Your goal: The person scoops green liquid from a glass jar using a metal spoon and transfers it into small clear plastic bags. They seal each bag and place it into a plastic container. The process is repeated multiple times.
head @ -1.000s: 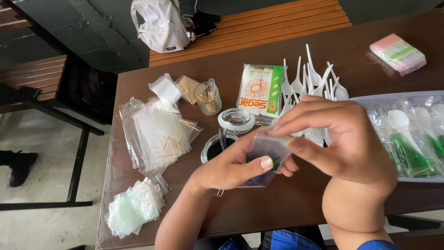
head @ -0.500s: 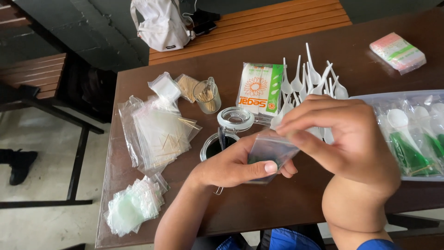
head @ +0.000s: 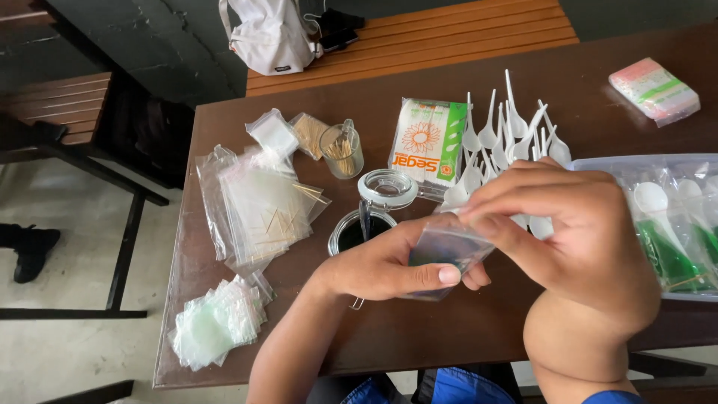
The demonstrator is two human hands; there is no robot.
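Both hands hold one small clear plastic bag (head: 446,247) above the brown table (head: 479,329). My left hand (head: 389,263) grips its lower edge, thumb pressed across the front. My right hand (head: 576,228) pinches the bag's top edge with the fingertips and covers part of it. What is inside the bag cannot be made out. Just behind my left hand stands an open glass jar (head: 357,228) with its hinged lid (head: 387,187) swung back.
Loose white plastic spoons (head: 508,138) lie behind my hands. A clear tray (head: 677,224) of bagged spoons sits at right. Leftward are a napkin pack (head: 428,141), a toothpick cup (head: 342,152), empty clear bags (head: 262,206), and filled small bags (head: 217,323) near the edge. A pink-green pack (head: 654,90) lies far right.
My hands have shifted the small bag slightly; my right fingertips now pinch along its top edge. Everything else on the table is as it was.
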